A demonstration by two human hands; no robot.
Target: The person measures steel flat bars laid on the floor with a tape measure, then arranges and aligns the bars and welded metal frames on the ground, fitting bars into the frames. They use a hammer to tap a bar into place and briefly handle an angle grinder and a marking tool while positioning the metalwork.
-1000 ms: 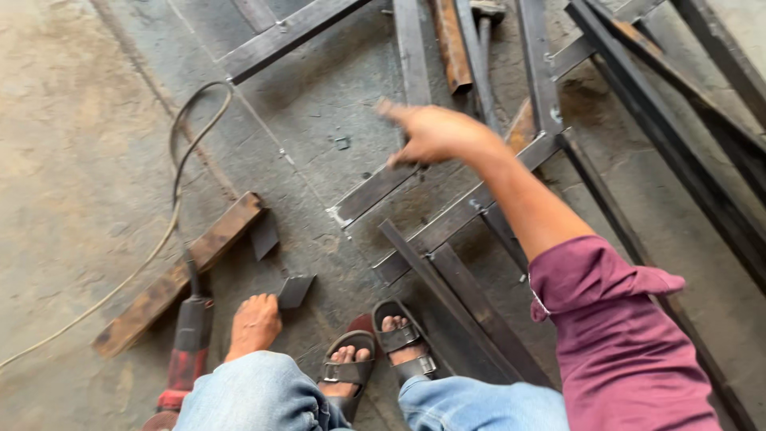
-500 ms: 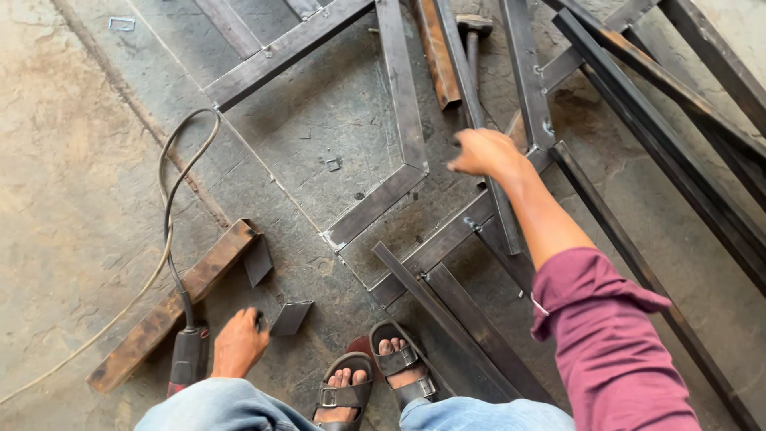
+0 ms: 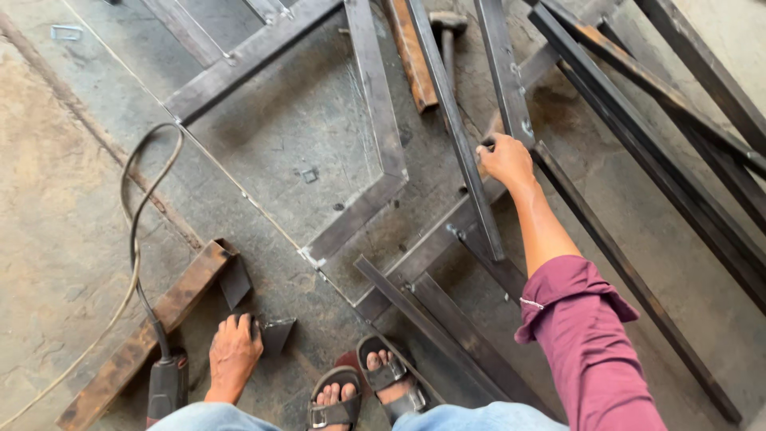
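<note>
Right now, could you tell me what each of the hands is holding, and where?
The right hand grips a long grey steel bar midway along it. The left hand rests on the floor, holding nothing.

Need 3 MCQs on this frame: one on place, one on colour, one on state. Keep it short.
1. Where is the right hand?
A. on a steel bar
B. on the hammer
C. on the cable

2. What colour is the sleeve?
A. blue
B. maroon
C. white

3. How is the left hand?
A. raised in the air
B. gripping the grinder
C. resting on the floor by a small metal plate

Answers:
1 A: its fingers close on a steel bar, while the hammer lies apart.
2 B: the rolled sleeve is maroon.
3 C: it lies flat on the floor, fingertips at the plate, with the grinder beside it untouched.
</note>
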